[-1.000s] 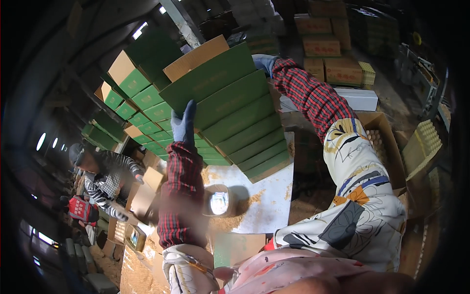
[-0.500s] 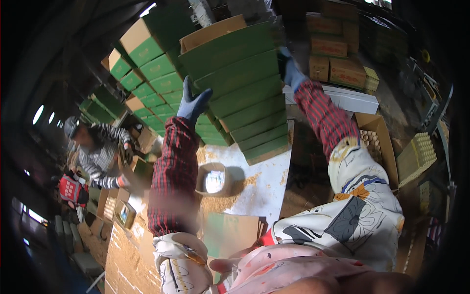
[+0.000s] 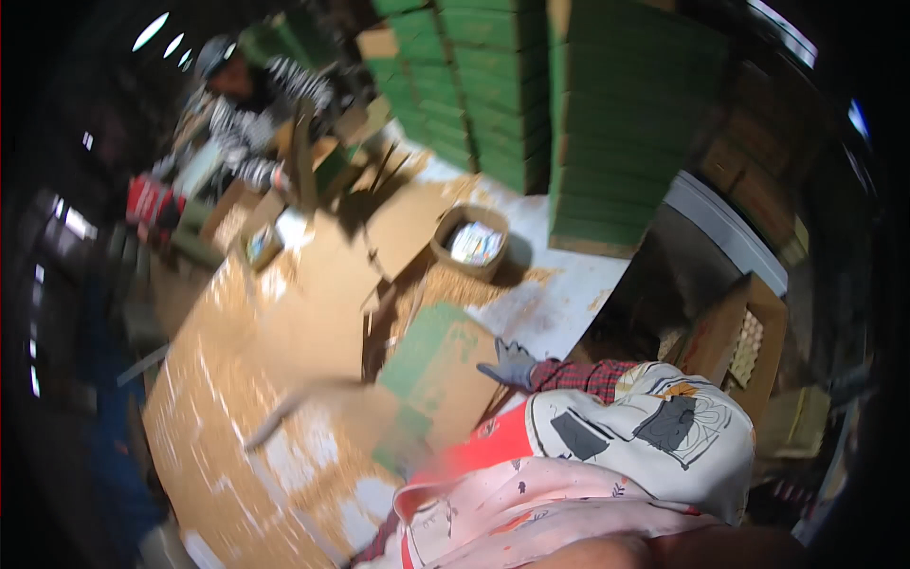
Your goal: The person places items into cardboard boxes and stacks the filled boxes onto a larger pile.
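A flat, folded green and brown carton [image 3: 455, 375] lies in front of me, tilted on the work surface. At its right edge is my right hand [image 3: 513, 365] in a blue-grey glove, fingers spread and holding nothing; whether it touches the carton I cannot tell. My left arm shows only as a bit of plaid sleeve at the lower edge, and the left hand's fingers are hidden or blurred. Beyond the carton stands a tall stack of green cartons [image 3: 616, 133], with neither hand on it.
A small round-cornered box [image 3: 471, 248] with printed packets stands amid wood shavings. Large brown cardboard [image 3: 313, 284] covers part of the left side. A co-worker in a striped top [image 3: 242, 128] works at far left. An open box of eggs [image 3: 730, 341] is at right.
Both hands have left the green stack, which now stands upright on the far surface. My right hand has come back beside the flat carton. The view has swung leftward and down.
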Tool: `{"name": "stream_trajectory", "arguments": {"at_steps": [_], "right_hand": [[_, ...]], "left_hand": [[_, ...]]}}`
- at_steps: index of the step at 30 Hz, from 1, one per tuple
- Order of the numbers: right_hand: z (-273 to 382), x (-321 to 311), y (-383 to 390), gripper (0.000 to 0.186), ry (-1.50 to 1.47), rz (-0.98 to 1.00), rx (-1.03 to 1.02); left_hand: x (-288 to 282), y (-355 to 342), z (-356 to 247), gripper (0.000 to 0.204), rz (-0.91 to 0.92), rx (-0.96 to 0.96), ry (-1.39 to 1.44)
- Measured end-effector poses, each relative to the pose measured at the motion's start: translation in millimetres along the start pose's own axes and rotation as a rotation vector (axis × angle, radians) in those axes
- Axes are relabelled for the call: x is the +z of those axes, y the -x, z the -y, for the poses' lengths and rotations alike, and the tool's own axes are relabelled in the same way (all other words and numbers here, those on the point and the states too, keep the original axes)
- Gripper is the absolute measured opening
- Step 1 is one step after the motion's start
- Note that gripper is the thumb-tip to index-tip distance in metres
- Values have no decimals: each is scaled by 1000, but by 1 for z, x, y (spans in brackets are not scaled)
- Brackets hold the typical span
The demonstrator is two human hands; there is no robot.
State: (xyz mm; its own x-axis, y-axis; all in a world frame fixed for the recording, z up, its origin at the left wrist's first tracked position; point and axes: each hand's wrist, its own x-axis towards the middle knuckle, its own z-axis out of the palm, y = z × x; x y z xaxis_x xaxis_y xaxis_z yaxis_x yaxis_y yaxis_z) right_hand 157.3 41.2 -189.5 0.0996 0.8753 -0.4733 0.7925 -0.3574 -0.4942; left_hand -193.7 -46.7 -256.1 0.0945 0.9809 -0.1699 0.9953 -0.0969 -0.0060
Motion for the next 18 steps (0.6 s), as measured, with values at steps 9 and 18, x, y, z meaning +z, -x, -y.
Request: {"name": "stream_trajectory", "arguments": {"at_steps": [9,18], "right_hand": [[17,-98,-5,54,-858,184,-75],[157,-69,-28,86,-487,-331,-672]], "left_hand": [[-108,35,-21,94,136,213,167],[-253,36,-13,68,259,450,902]]}}
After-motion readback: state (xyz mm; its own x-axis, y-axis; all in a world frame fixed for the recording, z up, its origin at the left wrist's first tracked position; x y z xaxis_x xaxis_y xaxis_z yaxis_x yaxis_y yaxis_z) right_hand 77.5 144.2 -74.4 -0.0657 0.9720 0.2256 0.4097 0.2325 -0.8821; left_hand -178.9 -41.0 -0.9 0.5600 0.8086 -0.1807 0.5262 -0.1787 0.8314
